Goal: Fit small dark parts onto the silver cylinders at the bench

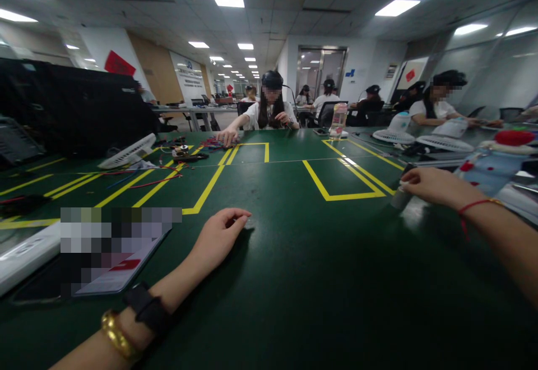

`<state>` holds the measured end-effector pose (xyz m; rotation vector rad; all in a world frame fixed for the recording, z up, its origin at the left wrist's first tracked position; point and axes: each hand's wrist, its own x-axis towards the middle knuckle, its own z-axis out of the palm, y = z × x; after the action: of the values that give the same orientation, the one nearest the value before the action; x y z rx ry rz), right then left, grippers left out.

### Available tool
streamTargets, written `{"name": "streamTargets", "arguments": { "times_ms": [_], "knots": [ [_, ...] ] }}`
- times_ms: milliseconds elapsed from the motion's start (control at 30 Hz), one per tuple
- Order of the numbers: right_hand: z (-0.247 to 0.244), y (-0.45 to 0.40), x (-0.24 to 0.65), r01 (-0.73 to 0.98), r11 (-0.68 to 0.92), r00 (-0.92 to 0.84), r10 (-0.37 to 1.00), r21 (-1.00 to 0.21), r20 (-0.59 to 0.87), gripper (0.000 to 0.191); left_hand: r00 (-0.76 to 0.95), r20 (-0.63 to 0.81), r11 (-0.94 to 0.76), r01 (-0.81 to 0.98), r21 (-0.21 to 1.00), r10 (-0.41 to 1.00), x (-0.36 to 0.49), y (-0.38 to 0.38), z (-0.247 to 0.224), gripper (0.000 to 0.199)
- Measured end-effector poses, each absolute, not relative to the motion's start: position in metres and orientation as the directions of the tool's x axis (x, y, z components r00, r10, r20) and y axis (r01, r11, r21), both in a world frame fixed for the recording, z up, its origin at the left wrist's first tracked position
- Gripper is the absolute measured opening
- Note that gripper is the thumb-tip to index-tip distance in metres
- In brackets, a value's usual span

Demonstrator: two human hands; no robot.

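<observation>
The small grey tube (400, 197) is what we pinch with our right fingers (411, 176); we can't tell if our left fingers (239, 226) grip the tiny clear bit (249, 223).

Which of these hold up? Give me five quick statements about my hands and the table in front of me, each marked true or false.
1. Your right hand grips a small grey object. True.
2. The gold bangle is on your right arm. False: it is on your left arm, along with a black band.
3. Yellow tape marks lines on the green table. True.
4. The pinkish bottle lies on its side. False: it stands upright.
5. The person across keeps both hands off the wires. False: one hand is down at them.
</observation>
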<state>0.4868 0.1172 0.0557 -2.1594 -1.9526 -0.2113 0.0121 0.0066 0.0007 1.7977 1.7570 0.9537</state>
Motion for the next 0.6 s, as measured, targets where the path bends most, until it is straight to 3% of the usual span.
{"name": "streamTargets", "arguments": {
  "times_ms": [100,333,433,600],
  "knots": [
    [0.059,0.114,0.48,0.99,-0.045,0.066,0.985,-0.132,0.157,0.04,-0.049,0.168,-0.091,0.678,0.73,0.984,0.012,0.007,0.0,0.03],
    [0.066,0.077,0.402,0.913,0.216,-0.15,0.967,-0.346,0.208,0.042,-0.048,0.176,-0.097,0.679,0.728,0.983,0.012,0.009,-0.002,0.031],
    [0.056,0.04,0.339,0.7,0.473,-0.368,0.881,-0.535,0.298,0.038,-0.051,0.175,-0.094,0.679,0.728,0.983,0.012,0.009,-0.002,0.031],
    [0.026,-0.014,0.266,0.35,0.72,-0.647,0.649,-0.599,0.401,0.032,-0.038,0.195,-0.117,0.685,0.719,0.98,0.011,0.011,-0.004,0.029]
  ]
}}
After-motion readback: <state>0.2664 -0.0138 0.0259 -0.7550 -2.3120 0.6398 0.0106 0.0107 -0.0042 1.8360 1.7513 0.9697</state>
